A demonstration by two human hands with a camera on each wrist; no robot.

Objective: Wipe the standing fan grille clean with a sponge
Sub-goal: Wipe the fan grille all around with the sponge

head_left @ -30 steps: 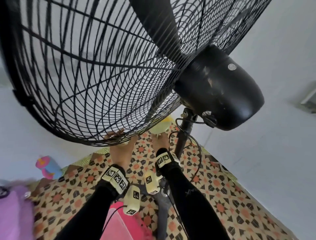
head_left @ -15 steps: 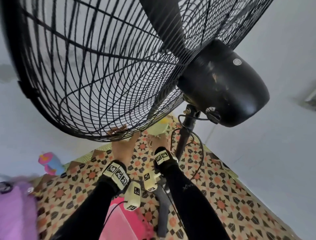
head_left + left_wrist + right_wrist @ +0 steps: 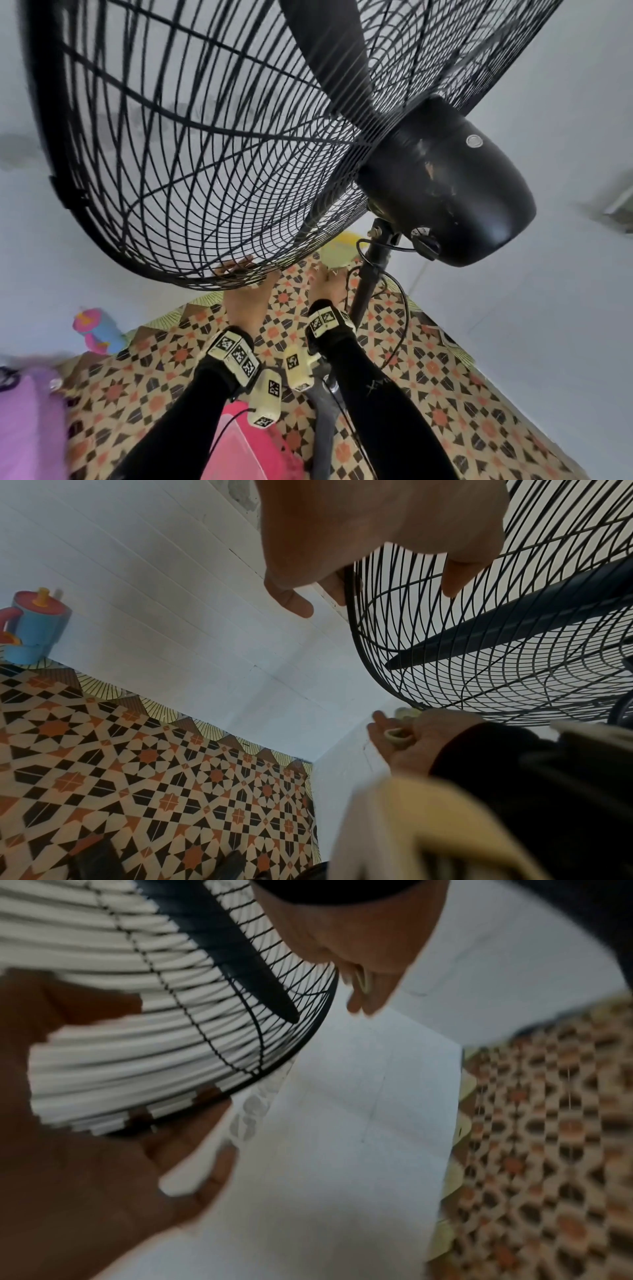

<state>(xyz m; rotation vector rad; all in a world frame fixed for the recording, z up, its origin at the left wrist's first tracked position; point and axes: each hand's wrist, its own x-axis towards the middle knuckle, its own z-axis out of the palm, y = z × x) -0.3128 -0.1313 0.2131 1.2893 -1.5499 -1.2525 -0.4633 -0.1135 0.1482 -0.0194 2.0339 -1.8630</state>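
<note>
The black wire fan grille (image 3: 205,171) fills the upper part of the head view, with a blade behind the wires. My left hand (image 3: 245,284) reaches up to its bottom rim; its fingers (image 3: 236,267) curl over the rim and grip it, as the left wrist view also shows (image 3: 373,542). My right hand (image 3: 325,284) is just right of it, under the grille's lower edge, pinching a pale yellow-green sponge (image 3: 337,255). The sponge (image 3: 397,735) shows only as a sliver in both wrist views (image 3: 363,980). The right wrist view is blurred.
The black motor housing (image 3: 445,181) sits on a pole (image 3: 368,284) right of my right hand, with a cable (image 3: 404,308) looping beside it. White walls meet the patterned tile floor (image 3: 479,394). A blue and pink toy (image 3: 99,329) stands at the left wall; a pink object (image 3: 239,445) lies below my arms.
Both hands stay at the grille's lower rim, the left still gripping it and the right still holding the sponge. The head view has shifted slightly.
</note>
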